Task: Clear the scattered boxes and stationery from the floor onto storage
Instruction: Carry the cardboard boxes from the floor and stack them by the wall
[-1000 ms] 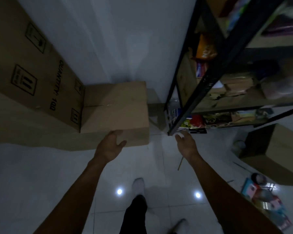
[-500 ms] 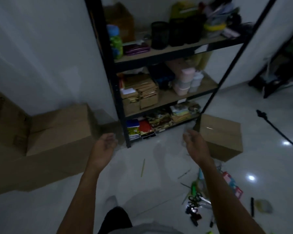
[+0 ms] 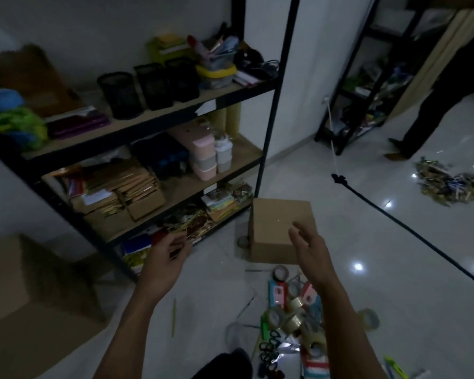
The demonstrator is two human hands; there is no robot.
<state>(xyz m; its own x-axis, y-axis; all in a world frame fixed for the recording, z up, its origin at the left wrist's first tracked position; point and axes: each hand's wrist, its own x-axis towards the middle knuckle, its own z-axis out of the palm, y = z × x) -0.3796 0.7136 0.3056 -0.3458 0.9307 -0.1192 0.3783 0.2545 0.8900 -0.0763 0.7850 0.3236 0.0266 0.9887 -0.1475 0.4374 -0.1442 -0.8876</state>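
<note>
A closed cardboard box (image 3: 274,228) stands on the white floor beside the black shelf rack (image 3: 271,127). My right hand (image 3: 311,253) hovers in front of the box with fingers spread, holding nothing. My left hand (image 3: 167,258) hangs in the air near the rack's bottom shelf, fingers loosely curled and empty. Below my right arm lies a pile of stationery (image 3: 288,321): tape rolls, scissors, coloured packets. A thin pencil (image 3: 173,317) lies on the floor by my left forearm. A larger cardboard box (image 3: 28,302) sits at the left.
The rack's shelves hold mesh pen pots (image 3: 121,95), notebooks and small containers. A black tripod leg (image 3: 411,231) slants across the floor at right. Another person's legs (image 3: 433,110) stand by a second rack at the far right, near a heap of small items (image 3: 446,181).
My view has swung right, from the boxes by the wall to the rack and the small box. My left hand has let go of the large box; both hands are now raised and empty.
</note>
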